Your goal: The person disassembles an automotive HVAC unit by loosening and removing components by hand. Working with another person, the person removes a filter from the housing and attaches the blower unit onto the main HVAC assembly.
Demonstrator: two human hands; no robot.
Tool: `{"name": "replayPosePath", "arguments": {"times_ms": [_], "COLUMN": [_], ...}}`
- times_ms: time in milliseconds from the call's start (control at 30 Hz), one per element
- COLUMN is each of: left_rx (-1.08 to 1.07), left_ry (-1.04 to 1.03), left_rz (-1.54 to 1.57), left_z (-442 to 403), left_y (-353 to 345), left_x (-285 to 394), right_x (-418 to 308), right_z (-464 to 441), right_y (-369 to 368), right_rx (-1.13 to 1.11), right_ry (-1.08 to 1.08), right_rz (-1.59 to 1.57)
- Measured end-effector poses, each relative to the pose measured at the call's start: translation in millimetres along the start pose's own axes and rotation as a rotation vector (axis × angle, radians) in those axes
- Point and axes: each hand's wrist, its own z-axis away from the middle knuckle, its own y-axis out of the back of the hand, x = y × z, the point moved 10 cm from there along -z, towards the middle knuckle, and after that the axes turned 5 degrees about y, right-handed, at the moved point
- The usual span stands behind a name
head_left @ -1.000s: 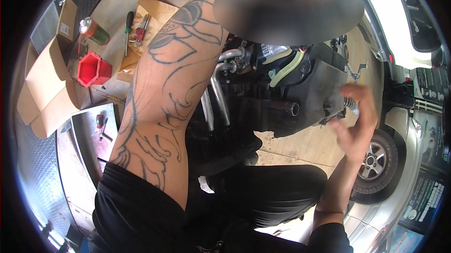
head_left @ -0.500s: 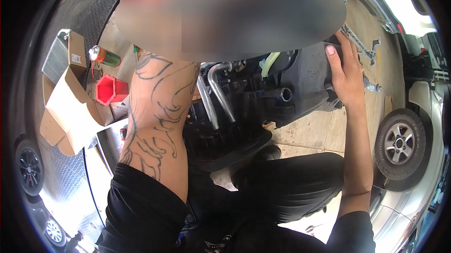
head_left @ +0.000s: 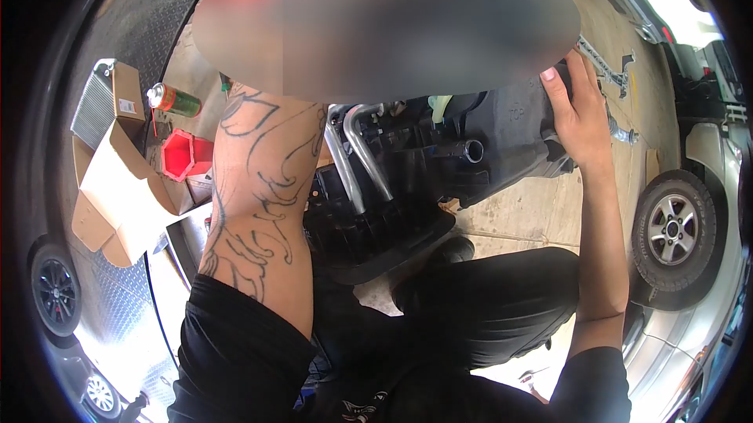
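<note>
A black plastic car heater unit (head_left: 510,129) lies in front of my knees. Two bent metal pipes (head_left: 345,164) and a round black pipe stub (head_left: 472,151) stick out from it. My right hand (head_left: 579,113) grips the unit's right end, thumb on the near face and fingers over the outer side; some fingertips run under the blurred patch. My left forearm reaches forward across the unit's left side. The blurred oval covers my left hand, so its fingers and anything in them are hidden. Close to the pipes, a pale green piece (head_left: 439,107) shows at the blur's lower edge.
Left of my arm are an opened cardboard box (head_left: 118,187), a red hexagonal container (head_left: 187,154) and a spray can (head_left: 174,100). A metal bracket (head_left: 608,66) lies on the floor to the right, beyond a vehicle wheel (head_left: 673,228).
The view has shifted slightly. My right hand keeps its place on the heater unit's end, and my left forearm has hardly moved. Less of the pale green piece shows.
</note>
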Motion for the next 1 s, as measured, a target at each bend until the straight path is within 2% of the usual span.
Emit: {"name": "replayPosePath", "arguments": {"times_ms": [167,233,267,300,333,367,400,467,500,533,600,633,667,700,833,1000], "left_rx": [-0.026,0.052,0.07,-0.063,-0.187,-0.085,-0.071,0.009,0.0,0.109,0.166,0.155,0.269,0.373,0.344,0.396], "left_ry": [-0.015,-0.025,-0.021,-0.058,-0.099,-0.153,-0.153,-0.168,-0.159,-0.17,-0.159,-0.155,0.467,1.087,1.125,1.056], "left_rz": [-0.05,-0.107,-0.082,-0.039,0.008,-0.072,-0.061,-0.029,-0.093,-0.17,-0.209,-0.206,-0.106,0.004,0.087,0.041], "left_z": [30.1,10.1,3.3,-2.8,-2.5,12.8,11.2,6.9,13.1,22.5,27.7,24.0,22.4,57.0,46.6,63.1], "left_y": [-9.8,0.8,6.0,-3.3,-11.7,-5.2,-1.3,2.6,4.7,10.3,11.3,4.0,10.5,7.5,8.9,14.3], "left_x": [14.7,6.5,2.4,3.3,3.6,10.1,9.7,5.4,6.2,7.2,6.9,31.6,11.3,-12.8,-20.2,-31.0], "right_x": [-4.3,-50.8,-63.3,-88.8,-115.7,-166.1,-175.1,-172.6,-172.1,-172.6,-175.0,-177.1,-179.3,-181.1,-187.0,-194.9], "right_z": [-0.7,4.6,24.2,56.7,68.7,122.0,173.2,165.6,165.0,166.2,170.2,172.1,173.6,173.9,171.4,176.2], "right_y": [10.0,63.5,96.3,135.1,157.2,199.7,215.3,205.9,199.4,194.3,190.0,191.0,193.0,194.7,193.0,185.0], "right_rx": [0.048,0.307,0.475,0.753,0.729,1.02,1.304,1.24,1.203,1.17,1.104,1.067,1.027,0.988,0.859,0.72], "right_ry": [0.028,0.233,0.201,0.387,0.425,0.892,1.339,1.328,1.316,1.301,1.3,1.312,1.33,1.354,1.442,1.508], "right_rz": [-0.006,0.158,0.065,-0.043,-0.067,-0.239,-0.446,-0.572,-0.635,-0.684,-0.734,-0.748,-0.758,-0.772,-0.862,-0.979]}}
